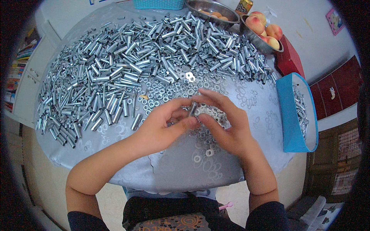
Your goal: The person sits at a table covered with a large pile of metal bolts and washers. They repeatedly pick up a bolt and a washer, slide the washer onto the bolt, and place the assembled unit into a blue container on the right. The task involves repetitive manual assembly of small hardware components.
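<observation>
Over the near middle of the table, my left hand is closed, pinching a short shiny metal tube between thumb and fingers. My right hand faces it from the right with its thumb and fingers spread apart around the tube. Its fingertips are close to the tube's ends; whether they touch it I cannot make out. Under and beyond both hands lie loose nuts and flat washers, partly hidden by my fingers. A wide heap of metal tubes spreads across the far and left part of the table.
A blue open box holding metal pieces stands at the right edge. Behind it are a dark red box, a bowl of peaches, a metal bowl with round brownish items, a can and a turquoise basket.
</observation>
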A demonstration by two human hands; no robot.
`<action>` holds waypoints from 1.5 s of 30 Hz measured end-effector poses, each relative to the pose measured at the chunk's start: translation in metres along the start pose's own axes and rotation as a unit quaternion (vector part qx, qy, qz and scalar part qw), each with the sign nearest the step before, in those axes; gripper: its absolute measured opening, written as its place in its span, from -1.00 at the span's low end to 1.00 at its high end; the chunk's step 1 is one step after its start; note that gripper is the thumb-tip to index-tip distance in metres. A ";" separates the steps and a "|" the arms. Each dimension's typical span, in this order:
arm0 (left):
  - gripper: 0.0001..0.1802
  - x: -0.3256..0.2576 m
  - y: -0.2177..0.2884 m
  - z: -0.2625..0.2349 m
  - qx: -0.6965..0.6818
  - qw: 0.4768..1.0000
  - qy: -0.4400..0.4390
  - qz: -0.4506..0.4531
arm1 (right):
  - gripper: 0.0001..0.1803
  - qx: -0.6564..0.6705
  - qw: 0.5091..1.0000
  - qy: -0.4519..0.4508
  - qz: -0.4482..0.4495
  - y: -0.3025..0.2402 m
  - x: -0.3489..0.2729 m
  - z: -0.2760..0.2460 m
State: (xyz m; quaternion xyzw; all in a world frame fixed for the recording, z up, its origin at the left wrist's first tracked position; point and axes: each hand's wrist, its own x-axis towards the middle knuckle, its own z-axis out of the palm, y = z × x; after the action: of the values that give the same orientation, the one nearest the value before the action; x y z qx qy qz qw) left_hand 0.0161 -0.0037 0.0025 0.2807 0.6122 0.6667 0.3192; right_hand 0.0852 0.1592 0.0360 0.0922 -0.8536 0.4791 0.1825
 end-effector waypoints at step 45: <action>-0.72 0.011 0.004 -0.013 -0.154 0.978 0.132 -0.042 | -0.75 -0.250 0.957 -0.144 -0.025 0.036 0.001 -0.011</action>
State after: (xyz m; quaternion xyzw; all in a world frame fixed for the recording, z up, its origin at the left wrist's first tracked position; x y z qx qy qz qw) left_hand -0.0018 -0.0036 0.0051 0.1117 0.5504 0.7701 0.3026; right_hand 0.0748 0.1873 0.0138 0.1324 -0.9608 0.2274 0.0869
